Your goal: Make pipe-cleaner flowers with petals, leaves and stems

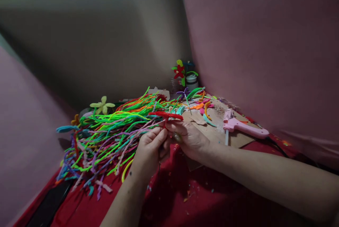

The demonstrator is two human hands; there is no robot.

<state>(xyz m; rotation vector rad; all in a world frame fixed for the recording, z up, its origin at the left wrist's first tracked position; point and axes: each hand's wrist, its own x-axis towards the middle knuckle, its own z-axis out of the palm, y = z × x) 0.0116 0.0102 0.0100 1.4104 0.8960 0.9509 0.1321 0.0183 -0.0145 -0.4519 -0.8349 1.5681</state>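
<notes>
Close together at the centre are my two hands. My left hand [152, 145] is closed, thumb and fingers pinching the lower part of a red pipe-cleaner flower [166, 114], whose fuzzy petals spread out flat above the fingertips. My right hand [190, 137] is closed right beside it, around what looks like a small pair of scissors [177, 137]. A rounded olive handle shows under the fingers and a thin blade lies just below the red petals; the rest is hidden by my hand.
A big heap of coloured pipe cleaners [116, 128] spreads left on the red cloth [185, 198]. A pink glue gun [243, 127] rests on cardboard [243, 142] at right, near loose petals. A pale yellow flower [102, 105], a lidded jar [191, 81] and a dark phone-like slab [49, 205] lie around.
</notes>
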